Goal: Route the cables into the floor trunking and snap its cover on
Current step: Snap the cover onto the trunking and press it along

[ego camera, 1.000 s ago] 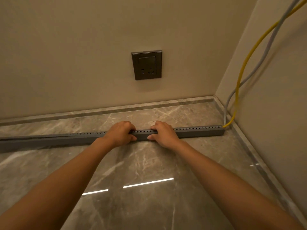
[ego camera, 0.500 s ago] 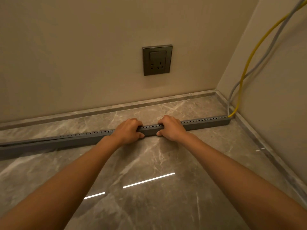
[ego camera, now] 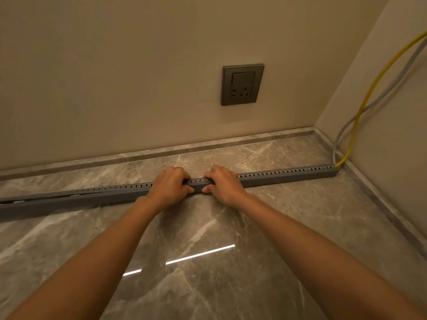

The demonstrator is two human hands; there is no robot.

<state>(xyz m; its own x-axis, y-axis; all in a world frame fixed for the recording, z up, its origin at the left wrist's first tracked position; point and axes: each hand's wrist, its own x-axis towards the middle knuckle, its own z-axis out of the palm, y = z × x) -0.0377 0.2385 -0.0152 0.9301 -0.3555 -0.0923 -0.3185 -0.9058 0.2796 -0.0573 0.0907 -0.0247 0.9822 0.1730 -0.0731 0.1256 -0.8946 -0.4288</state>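
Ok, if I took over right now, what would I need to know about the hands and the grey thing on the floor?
Left hand and right hand: both curled over the trunking, side by side at its middle.
Trunking lies on the floor, its right end by the corner.
Yellow cable and grey cable drop down the wall into that end.
Cover looks seated on the right; the far left end looks slightly raised.
Left: press along toward the left end.

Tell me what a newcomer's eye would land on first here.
First, the two bare hands, left hand and right hand, gripping side by side the middle of a long grey slotted plastic trunking lying across the marble floor. Next, the yellow cable and the grey cable drop down the right wall into the trunking's right end. A dark grey wall socket sits above.
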